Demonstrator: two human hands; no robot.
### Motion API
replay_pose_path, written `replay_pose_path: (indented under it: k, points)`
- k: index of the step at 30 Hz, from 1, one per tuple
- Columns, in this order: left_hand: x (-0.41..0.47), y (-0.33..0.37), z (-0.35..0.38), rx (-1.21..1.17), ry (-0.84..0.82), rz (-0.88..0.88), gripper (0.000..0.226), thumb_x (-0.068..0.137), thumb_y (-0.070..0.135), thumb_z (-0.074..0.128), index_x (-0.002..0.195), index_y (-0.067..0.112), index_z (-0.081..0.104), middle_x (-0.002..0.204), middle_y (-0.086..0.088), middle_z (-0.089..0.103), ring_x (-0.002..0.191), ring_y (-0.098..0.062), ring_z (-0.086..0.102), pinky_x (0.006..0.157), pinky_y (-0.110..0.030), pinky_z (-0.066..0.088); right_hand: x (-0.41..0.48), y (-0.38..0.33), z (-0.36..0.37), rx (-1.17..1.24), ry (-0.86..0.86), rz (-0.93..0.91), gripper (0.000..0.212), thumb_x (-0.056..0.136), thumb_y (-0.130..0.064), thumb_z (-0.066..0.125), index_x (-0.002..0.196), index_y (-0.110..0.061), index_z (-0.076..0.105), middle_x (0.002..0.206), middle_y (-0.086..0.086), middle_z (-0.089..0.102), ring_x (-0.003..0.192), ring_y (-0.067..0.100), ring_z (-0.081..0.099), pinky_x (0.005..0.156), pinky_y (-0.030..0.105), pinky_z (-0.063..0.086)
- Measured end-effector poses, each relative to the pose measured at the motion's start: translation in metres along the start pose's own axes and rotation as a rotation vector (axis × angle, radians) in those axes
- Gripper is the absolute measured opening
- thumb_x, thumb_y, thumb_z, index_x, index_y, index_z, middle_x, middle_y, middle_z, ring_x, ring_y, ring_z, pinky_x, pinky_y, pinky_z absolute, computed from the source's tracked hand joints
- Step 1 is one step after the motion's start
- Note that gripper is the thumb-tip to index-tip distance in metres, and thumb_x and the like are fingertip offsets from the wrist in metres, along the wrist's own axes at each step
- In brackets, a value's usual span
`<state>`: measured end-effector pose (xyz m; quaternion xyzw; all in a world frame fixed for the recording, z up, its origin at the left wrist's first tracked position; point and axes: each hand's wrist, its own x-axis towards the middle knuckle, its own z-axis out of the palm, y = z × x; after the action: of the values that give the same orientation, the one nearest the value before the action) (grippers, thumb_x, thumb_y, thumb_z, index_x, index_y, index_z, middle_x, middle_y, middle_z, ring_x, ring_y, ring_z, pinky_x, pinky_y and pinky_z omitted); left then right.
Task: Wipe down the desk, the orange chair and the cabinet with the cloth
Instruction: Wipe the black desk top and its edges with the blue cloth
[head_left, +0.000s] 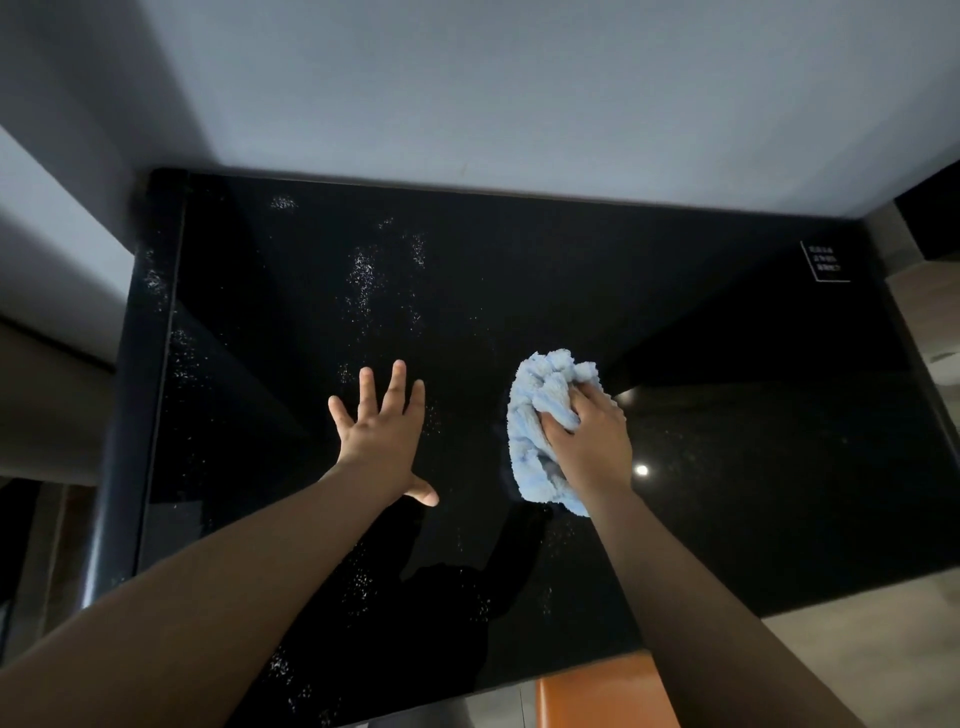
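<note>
Head: cloth (537, 415) on desk (727, 493), clear of edges.

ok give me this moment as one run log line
stage: wiping desk | right hand: grips cloth on desk | left hand: open, fingers spread | white specks left of cloth | orange chair at near edge

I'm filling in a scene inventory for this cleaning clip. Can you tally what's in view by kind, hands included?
Hands: 2, the left hand and the right hand
Light blue cloth: 1
Black desk: 1
Orange chair: 1
White-edged label on the desk: 1
Total: 6
</note>
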<state>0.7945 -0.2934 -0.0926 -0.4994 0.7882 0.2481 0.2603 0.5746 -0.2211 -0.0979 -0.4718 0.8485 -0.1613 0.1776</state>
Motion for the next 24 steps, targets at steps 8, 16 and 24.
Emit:
replay_pose_path:
  k: [8, 16, 24]
  points:
    - [0.003, 0.000, 0.000, -0.006, 0.000, 0.006, 0.142, 0.057, 0.064, 0.079, 0.150, 0.017, -0.017, 0.153, -0.009, -0.034, 0.140, -0.043, -0.026, 0.109, -0.069, 0.002, -0.030, 0.014, 0.005, 0.002, 0.025, 0.029, 0.032, 0.088, -0.040, 0.059, 0.116, -0.024, 0.063, 0.130, -0.014, 0.054, 0.117, 0.018, 0.047, 0.088, 0.025, 0.031]
    - [0.003, 0.001, 0.001, 0.007, 0.021, -0.005, 0.143, 0.055, 0.064, 0.080, 0.151, 0.019, -0.016, 0.155, -0.006, -0.031, 0.141, -0.042, -0.023, 0.110, -0.068, 0.004, -0.051, 0.022, 0.004, -0.018, 0.006, 0.066, 0.042, 0.087, -0.045, 0.054, 0.123, -0.026, 0.060, 0.136, -0.015, 0.050, 0.121, 0.016, 0.044, 0.089, 0.026, 0.034]
    - [0.001, 0.002, 0.000, 0.053, 0.034, -0.008, 0.143, 0.054, 0.069, 0.077, 0.151, 0.019, -0.016, 0.156, -0.006, -0.029, 0.142, -0.042, -0.020, 0.110, -0.067, 0.008, -0.084, 0.035, 0.003, -0.047, 0.014, 0.080, 0.047, 0.089, -0.046, 0.051, 0.130, -0.025, 0.057, 0.142, -0.012, 0.047, 0.126, 0.018, 0.043, 0.092, 0.026, 0.036]
